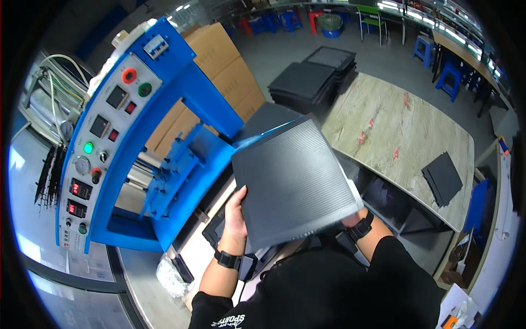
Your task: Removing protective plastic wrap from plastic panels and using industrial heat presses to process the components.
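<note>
A large black rectangular panel [296, 181] with fine ribs across its face is held up in front of my chest, tilted. Its lower right edge looks pale and glossy, and a strip of blue shows along its far left edge. My left hand [236, 215] grips the panel's left side, thumb over the edge. At the lower right corner my right hand [353, 218] holds the panel from beneath, most of its fingers hidden. Close by on the left stands a blue machine [189, 200] with a control panel [104, 137] of buttons, a gauge and lit displays.
Stacks of black panels [301, 82] rest beyond the wood-grain table [378, 115]. A smaller dark piece [442, 180] lies on that table's right side. Brown cardboard boxes [224, 60] are piled behind the machine. A clear plastic bag [172, 278] sits low at the left.
</note>
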Action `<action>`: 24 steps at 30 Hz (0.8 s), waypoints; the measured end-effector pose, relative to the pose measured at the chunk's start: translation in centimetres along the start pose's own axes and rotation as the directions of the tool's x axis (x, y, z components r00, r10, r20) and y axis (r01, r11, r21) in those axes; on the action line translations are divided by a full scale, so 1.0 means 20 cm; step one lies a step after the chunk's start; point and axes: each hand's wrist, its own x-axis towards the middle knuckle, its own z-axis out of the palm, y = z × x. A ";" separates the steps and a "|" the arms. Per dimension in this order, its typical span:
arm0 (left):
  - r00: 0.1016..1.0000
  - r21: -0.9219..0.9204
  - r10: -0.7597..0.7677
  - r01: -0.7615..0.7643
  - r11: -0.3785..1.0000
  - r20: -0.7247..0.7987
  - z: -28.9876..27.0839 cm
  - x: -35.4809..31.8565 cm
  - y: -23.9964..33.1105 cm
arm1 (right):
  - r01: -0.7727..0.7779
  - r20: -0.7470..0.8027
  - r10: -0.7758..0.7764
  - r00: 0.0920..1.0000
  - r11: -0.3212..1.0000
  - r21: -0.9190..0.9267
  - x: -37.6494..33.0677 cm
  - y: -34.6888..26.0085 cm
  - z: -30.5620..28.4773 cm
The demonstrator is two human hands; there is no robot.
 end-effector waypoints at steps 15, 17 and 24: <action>0.922 0.305 0.367 -0.387 0.870 0.120 0.08 -0.28 0.19 | -0.383 0.350 0.162 0.922 0.271 0.883 0.74 -0.79 -0.15; 0.903 0.422 0.414 -0.424 0.802 0.120 0.07 -0.34 0.24 | -0.362 0.337 0.135 0.932 0.249 0.899 0.84 -0.86 -0.25; 0.939 0.678 0.314 -0.322 0.661 0.141 0.12 -0.47 0.35 | -0.595 0.620 0.077 0.781 0.395 0.700 1.07 -0.85 -0.31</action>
